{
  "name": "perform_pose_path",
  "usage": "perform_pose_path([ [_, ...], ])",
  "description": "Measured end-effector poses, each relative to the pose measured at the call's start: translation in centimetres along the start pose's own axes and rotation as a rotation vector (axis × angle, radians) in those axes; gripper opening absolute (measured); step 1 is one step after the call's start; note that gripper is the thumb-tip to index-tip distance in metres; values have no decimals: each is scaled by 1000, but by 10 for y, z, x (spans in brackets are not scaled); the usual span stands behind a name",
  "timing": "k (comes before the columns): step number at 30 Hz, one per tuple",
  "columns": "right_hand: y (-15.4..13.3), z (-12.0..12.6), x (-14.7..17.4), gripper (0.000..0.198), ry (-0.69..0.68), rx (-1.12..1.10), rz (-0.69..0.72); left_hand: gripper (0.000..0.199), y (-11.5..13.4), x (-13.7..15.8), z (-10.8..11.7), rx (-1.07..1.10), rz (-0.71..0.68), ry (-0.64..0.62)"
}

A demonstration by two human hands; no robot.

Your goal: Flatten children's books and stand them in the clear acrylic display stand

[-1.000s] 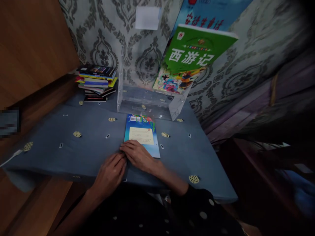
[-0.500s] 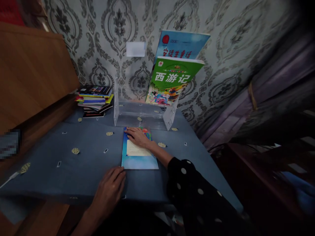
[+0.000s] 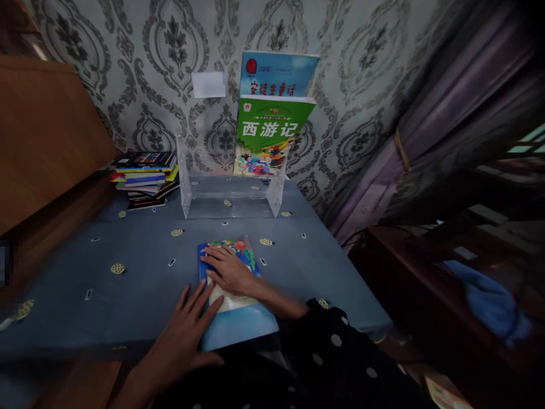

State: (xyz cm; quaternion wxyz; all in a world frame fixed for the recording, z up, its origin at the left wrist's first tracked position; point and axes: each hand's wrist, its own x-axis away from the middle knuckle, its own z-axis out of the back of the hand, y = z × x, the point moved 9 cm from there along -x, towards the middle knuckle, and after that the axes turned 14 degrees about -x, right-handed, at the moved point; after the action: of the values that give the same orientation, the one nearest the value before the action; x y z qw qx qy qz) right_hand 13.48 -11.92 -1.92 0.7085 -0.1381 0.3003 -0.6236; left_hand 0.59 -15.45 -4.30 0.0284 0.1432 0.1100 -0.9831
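A blue picture book (image 3: 238, 326) with a colourful top lies flat at the table's front edge, its lower end reaching past the edge. My right hand (image 3: 230, 271) rests on its upper half, fingers stretched out and pointing left. At the book's left side is my left hand (image 3: 189, 321), fingers spread, with the fingertips over the book's left edge and the thumb near its lower corner. Beyond the book stands a clear acrylic book rack (image 3: 230, 207). A green book (image 3: 272, 133) leans in it, and a blue book (image 3: 279, 74) shows behind that one.
A stack of books (image 3: 147, 176) sits at the table's back left, by a wooden panel (image 3: 46, 136). The table (image 3: 145, 301) has a blue-grey patterned cover. A white card (image 3: 208, 84) is on the rack's upper back. A purple curtain (image 3: 378, 165) hangs at the right.
The blue picture book and my right hand have come nearer to me, away from the rack. My left hand has spread its fingers and moved onto the book's left edge. The view has shifted right.
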Motion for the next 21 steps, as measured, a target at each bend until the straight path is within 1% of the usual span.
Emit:
perform_pose_path([
  [1,-2,1,5,41,8,-28,-5,99,5,3,-2,-17,-11,-26],
  [4,-1,6,13,42,17,-74,-14,85,11,10,-3,-88,8,-66],
  [5,2,9,15,43,19,-74,-25,84,11,10,-2,-111,19,-69],
  [9,32,32,29,46,63,-62,-126,93,12,9,4,-139,14,-34],
  [12,57,52,48,44,119,-136,-156,86,7,7,13,-105,2,37],
  [14,66,62,62,44,121,-228,-115,78,0,4,22,-47,-7,106],
  [17,68,69,77,56,69,-376,-50,59,-20,-4,46,120,1,238],
  [19,65,72,83,60,36,-461,-34,43,-39,-14,63,291,48,329],
  [20,64,73,84,58,32,-495,-35,37,-50,-21,70,394,89,365],
  [21,63,74,84,55,41,-522,-42,36,-61,-30,72,504,139,376],
])
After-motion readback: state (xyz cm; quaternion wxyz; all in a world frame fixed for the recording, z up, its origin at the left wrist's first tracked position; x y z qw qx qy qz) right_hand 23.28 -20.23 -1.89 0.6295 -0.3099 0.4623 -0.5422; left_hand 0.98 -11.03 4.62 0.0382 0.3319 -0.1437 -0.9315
